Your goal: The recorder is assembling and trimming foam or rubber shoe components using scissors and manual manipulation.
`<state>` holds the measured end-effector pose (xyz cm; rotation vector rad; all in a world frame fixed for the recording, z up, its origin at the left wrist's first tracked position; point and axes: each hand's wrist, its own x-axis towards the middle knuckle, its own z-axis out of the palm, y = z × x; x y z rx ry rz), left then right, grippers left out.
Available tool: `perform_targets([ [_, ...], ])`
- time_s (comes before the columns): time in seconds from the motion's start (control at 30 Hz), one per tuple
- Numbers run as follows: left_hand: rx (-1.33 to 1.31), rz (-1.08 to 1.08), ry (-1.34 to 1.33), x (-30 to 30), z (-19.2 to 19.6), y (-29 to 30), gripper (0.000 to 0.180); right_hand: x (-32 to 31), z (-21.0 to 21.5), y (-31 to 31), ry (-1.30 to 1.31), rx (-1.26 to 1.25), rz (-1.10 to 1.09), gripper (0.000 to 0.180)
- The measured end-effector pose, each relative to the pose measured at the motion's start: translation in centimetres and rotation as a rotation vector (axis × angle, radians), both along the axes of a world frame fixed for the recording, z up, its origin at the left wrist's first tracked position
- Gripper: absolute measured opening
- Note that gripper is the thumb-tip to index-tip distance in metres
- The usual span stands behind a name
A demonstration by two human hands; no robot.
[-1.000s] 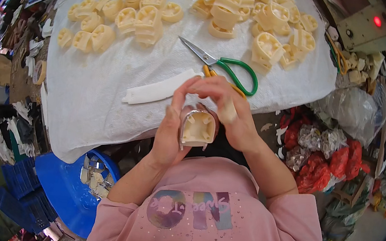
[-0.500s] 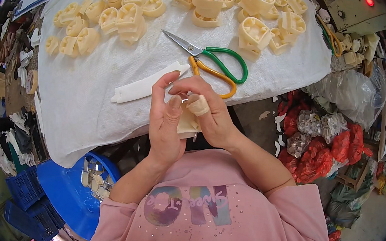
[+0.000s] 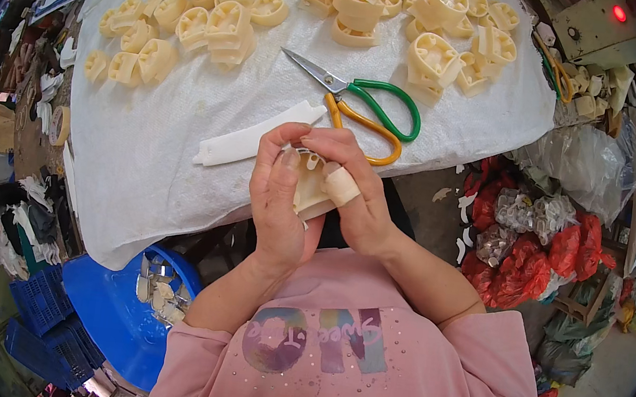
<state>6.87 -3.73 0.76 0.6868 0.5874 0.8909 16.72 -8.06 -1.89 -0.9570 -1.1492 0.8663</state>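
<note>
Both hands hold one cream plastic moulded part [image 3: 311,186] close to my chest, above the table's near edge. My left hand [image 3: 280,198] cups it from the left with the thumb on its face. My right hand [image 3: 352,183] grips it from the right; its thumb is wrapped in tan tape. On the white cloth-covered table [image 3: 147,170], just beyond my hands, lie a flat white plastic strip [image 3: 253,141] and scissors [image 3: 361,107] with one green and one orange handle.
Two heaps of cream plastic parts lie on the cloth, one far left [image 3: 181,23] and one far right [image 3: 419,20]. A blue tub [image 3: 106,307] with scraps sits below left. Red and clear bags [image 3: 544,234] pile up at right, and a grey box with a red light [image 3: 601,27] stands top right.
The part has turned in my hands and my right thumb has slid across it. The view has shifted so the table sits slightly higher in the picture.
</note>
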Motion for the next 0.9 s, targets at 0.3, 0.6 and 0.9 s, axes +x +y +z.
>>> perform_targets([
  [0.3, -0.095, -0.036, -0.047, 0.1, 0.2, -0.2, 0.043, 0.3, 0.5, 0.4, 0.495, -0.258, 0.068, 0.021],
  [0.6, 0.068, 0.002, 0.071, 0.4, -0.3, -0.2, 0.051, -0.2, 0.0, 0.6, 0.084, -0.047, -0.087, 0.024],
  [0.9, -0.138, -0.315, -0.56, -1.3, -1.7, 2.3, 0.066, 2.0, 1.1, 0.5, 0.174, -0.205, -0.007, 0.049],
])
